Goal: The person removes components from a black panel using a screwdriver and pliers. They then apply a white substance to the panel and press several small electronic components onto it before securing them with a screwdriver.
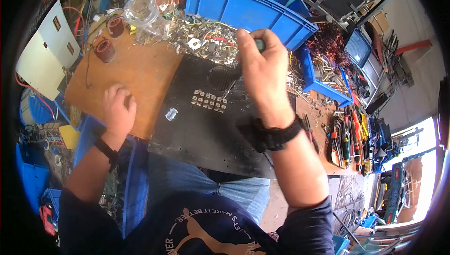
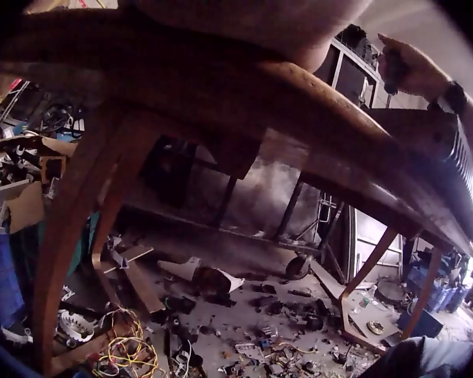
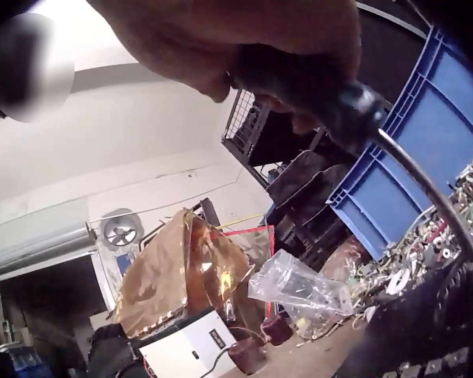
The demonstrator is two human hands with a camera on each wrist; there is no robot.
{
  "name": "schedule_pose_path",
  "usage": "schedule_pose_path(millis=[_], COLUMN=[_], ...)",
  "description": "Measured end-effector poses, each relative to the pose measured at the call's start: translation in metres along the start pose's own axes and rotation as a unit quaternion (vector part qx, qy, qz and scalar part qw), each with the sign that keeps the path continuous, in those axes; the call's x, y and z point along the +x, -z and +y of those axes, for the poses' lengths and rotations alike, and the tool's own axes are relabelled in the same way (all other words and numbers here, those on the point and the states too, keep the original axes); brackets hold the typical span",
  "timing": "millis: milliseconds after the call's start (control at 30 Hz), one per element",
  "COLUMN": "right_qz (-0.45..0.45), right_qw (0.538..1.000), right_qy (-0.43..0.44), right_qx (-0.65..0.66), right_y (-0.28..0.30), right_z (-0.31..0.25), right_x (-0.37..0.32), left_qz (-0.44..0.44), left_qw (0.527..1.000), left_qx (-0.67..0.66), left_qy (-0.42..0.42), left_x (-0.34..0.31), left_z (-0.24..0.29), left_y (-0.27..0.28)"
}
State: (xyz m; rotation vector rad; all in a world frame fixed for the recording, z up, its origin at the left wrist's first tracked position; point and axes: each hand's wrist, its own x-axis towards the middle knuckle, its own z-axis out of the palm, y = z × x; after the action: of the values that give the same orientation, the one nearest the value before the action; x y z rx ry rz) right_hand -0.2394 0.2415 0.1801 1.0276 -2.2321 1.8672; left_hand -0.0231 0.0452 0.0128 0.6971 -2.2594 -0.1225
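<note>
Right hand [image 1: 265, 67] above the black metal panel [image 1: 201, 133] grips a dark-handled steel screwdriver [image 3: 359, 110], likely stiff and light, by its handle; left hand [image 1: 119, 110] rests clenched beside the panel.

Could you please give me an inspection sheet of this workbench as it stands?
Surface: wooden board with a black panel lying on it.
Job's things: screwdriver, shaft angled toward the panel's round grille; small metal blocks nearby.
Clutter: scrap-metal heap, plastic bag, blue bin.
Hands: right hand grips the screwdriver; left hand rests on the board, fingers curled.
Cables: copper wire tangle, right.
Surroundings: hand tools; littered floor.
</note>
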Motion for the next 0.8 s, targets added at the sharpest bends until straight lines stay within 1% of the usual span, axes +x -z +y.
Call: schedule_pose_path(millis=[100,200,233,333,367,467,500,633,733,767,800], right_qz=[0.064,0.082,0.076,0.034,0.023,-0.003,-0.003,-0.042,-0.149,-0.171,-0.201], right_qw=[0.998,0.996,0.996,0.996,0.992,0.991,0.99,0.987,0.959,0.957,0.947], right_qy=[0.004,0.045,0.047,0.034,0.031,0.038,0.055,0.055,0.024,0.045,0.04], right_qx=[0.021,0.016,0.028,0.07,0.121,0.125,0.131,0.146,0.241,0.229,0.246], right_y=[-0.014,-0.02,-0.02,-0.014,-0.013,-0.008,-0.009,-0.006,0.003,0.003,0.004], right_z=[0.004,0.013,0.014,0.018,0.018,0.02,0.022,0.023,0.023,0.022,0.023], right_x=[-0.003,-0.002,0.0,0.005,0.004,0.005,0.005,0.004,0.008,0.01,0.013], left_qz=[0.003,-0.007,-0.01,-0.016,-0.016,-0.021,-0.025,-0.023,-0.031,-0.032,-0.032], left_qw=[1.0,1.0,1.0,1.0,1.0,1.0,0.999,1.0,0.999,0.999,0.999], left_qx=[0.004,0.006,0.005,0.01,0.01,0.009,0.011,0.001,0.002,0.005,0.009], left_qy=[-0.006,0.001,0.001,0.009,0.01,0.014,0.016,0.006,0.009,0.009,0.009], left_x=[0.0,-0.001,0.0,0.0,0.001,0.001,0.001,0.002,0.003,0.003,0.004], left_z=[-0.002,-0.002,-0.001,-0.001,-0.001,0.001,0.002,0.001,0.001,0.001,0.001], left_y=[-0.002,-0.001,0.0,-0.001,-0.001,0.0,0.001,0.0,0.001,0.001,0.001])
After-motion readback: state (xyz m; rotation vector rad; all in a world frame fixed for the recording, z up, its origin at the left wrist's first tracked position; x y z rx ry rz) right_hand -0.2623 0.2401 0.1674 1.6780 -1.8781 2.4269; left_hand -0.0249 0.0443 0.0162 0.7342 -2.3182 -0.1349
